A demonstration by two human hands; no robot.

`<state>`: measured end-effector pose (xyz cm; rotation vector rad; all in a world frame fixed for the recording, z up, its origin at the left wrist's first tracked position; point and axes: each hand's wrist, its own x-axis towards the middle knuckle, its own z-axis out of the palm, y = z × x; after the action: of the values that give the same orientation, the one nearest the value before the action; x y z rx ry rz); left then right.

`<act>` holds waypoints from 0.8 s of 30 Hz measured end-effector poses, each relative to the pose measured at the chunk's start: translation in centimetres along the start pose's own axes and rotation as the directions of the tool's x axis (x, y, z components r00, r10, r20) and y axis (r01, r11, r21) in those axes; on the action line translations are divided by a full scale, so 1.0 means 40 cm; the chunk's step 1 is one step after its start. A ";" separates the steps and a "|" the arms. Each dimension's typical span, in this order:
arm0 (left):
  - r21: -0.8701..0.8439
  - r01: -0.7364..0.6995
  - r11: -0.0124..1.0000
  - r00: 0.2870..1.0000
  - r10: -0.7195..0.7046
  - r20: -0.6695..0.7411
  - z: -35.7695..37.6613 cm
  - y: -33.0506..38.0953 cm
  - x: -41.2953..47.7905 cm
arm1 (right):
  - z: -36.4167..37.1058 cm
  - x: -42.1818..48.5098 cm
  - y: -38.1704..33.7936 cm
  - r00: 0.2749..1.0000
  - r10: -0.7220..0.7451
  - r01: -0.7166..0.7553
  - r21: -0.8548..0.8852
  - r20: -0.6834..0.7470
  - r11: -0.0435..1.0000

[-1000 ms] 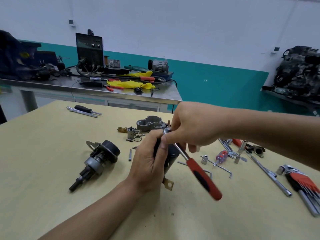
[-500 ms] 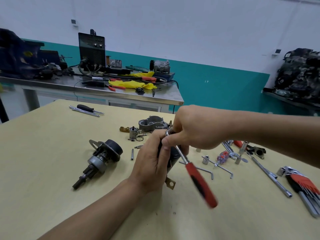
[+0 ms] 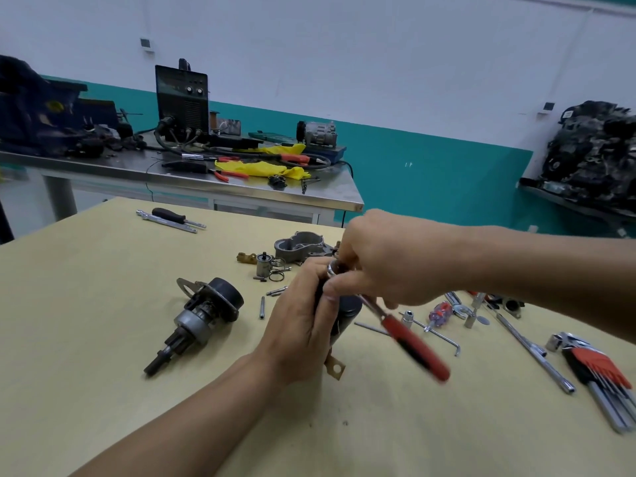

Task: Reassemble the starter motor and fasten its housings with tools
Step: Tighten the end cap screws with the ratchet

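- Here, mid-worktop (image 3: pixel 103 339), the motor body (image 3: pixel 346 316) is clamped in the left hand (image 3: pixel 299 333); if that grip slackens, wrench torque could spin or tip it.
- The right hand (image 3: pixel 389 259) is curled over the head of the ratchet (image 3: pixel 411 342) on top of the body. The red handle is blurred, the fastener hidden; a slipping socket could round it.
- The drive assembly (image 3: pixel 203 315) lies to the left, apart; closing up without it would mean redoing the work.
- Small pins (image 3: pixel 262 307) just left of the hands could be knocked and roll away.
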<state>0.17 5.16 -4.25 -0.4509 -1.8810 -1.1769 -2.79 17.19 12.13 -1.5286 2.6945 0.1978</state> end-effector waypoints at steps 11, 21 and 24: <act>0.009 0.007 1.000 1.000 -0.007 -0.004 -0.001 0.000 0.000 | -0.008 -0.008 0.002 0.998 -0.063 0.061 -0.173 -0.009 0.983; -0.047 0.101 0.994 0.995 -0.101 0.009 -0.008 -0.012 -0.006 | -0.019 -0.016 0.030 0.928 -0.372 0.322 -0.507 0.003 0.799; -0.023 0.101 0.995 0.993 -0.099 0.069 -0.029 -0.015 -0.004 | -0.019 -0.009 0.034 0.875 -0.484 0.407 -0.544 0.003 0.733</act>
<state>0.42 3.90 -4.48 -0.4202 -1.9675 -1.2679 -3.74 18.10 13.05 -2.3732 2.3611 0.9119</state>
